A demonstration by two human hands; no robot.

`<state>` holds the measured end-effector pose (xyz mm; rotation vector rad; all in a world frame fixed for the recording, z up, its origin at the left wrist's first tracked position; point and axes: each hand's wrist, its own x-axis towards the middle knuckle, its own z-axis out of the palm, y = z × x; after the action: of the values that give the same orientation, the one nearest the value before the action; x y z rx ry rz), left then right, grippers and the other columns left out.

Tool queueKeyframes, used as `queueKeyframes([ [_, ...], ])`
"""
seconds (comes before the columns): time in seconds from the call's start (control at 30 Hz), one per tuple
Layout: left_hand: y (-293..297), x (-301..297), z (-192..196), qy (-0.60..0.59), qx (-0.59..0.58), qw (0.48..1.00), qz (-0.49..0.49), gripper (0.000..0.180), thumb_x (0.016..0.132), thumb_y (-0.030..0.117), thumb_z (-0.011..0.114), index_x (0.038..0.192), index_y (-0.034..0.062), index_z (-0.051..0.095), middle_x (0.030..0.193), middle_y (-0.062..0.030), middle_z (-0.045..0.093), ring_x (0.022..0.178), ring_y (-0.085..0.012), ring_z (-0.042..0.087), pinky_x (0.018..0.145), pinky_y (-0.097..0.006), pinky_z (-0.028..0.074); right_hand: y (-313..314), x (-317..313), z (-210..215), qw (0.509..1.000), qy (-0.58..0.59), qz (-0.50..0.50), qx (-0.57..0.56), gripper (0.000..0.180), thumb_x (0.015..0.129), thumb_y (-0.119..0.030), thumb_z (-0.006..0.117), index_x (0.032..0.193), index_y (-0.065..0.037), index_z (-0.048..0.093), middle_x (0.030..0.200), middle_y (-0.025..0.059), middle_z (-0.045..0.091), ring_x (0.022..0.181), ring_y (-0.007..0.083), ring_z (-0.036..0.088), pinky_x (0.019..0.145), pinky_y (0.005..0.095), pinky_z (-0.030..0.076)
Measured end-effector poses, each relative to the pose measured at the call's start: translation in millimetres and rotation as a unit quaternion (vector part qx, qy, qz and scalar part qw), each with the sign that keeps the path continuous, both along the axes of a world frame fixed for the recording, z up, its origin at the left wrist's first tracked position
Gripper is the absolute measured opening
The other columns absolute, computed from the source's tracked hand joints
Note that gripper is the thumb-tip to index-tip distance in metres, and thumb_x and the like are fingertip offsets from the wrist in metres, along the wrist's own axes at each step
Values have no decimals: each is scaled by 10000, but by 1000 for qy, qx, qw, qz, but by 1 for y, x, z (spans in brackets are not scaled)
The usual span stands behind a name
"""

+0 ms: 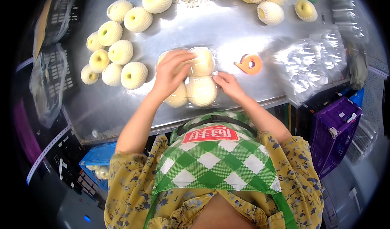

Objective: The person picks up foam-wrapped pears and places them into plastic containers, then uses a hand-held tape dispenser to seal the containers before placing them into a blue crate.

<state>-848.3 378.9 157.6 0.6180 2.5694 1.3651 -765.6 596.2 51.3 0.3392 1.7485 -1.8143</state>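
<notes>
Hands (172,72) (227,84) flat, fingers spread, gripping nothing, on clear fruit tray (195,80) near table edge (227,107).

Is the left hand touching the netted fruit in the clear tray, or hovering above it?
Touching. The head view shows the left hand lying flat across the netted fruit in the clear tray, fingers pressed on top with no gap visible.

A fruit-packing room: a steel worktop (227,29) carries many pale fruits in foam net sleeves (118,52), with clear plastic clamshell trays (308,62) piled at its right end. Beneath the worktop stand purple (335,131) and blue (99,153) plastic crates.
</notes>
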Motion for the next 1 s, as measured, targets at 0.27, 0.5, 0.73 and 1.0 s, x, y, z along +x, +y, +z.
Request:
queueKeyframes([
  [0.27,-50,101,-45,-226,72,912,334,627,904,250,590,1386,-42,315,1314,-194,466,1166,-260,501,952,-327,417,5,-6,-20,994,62,35,86,416,914,-328,566,672,7,520,551,6,418,556,98,368,502,301,328],
  [0.5,-57,92,-47,-367,179,848,337,736,889,225,628,1421,-76,219,1298,-173,477,1134,-212,515,935,-303,422,6,-8,-8,995,58,45,65,377,919,-286,566,676,-2,526,593,-34,420,586,76,346,518,276,311],
  [0.73,-59,85,-39,-382,201,847,310,692,889,238,623,1418,-40,273,1263,-139,517,1122,-189,512,942,-305,407,12,-20,25,998,-27,53,-12,253,915,-239,568,810,-10,569,744,-12,546,692,70,480,640,256,430],
  [1.0,-53,80,-40,-380,214,846,308,707,901,254,605,1421,-54,239,1297,-157,499,1150,-202,496,978,-314,381,9,-28,28,997,-22,67,7,209,911,-209,593,813,-29,550,734,0,541,669,67,503,621,242,447],
])
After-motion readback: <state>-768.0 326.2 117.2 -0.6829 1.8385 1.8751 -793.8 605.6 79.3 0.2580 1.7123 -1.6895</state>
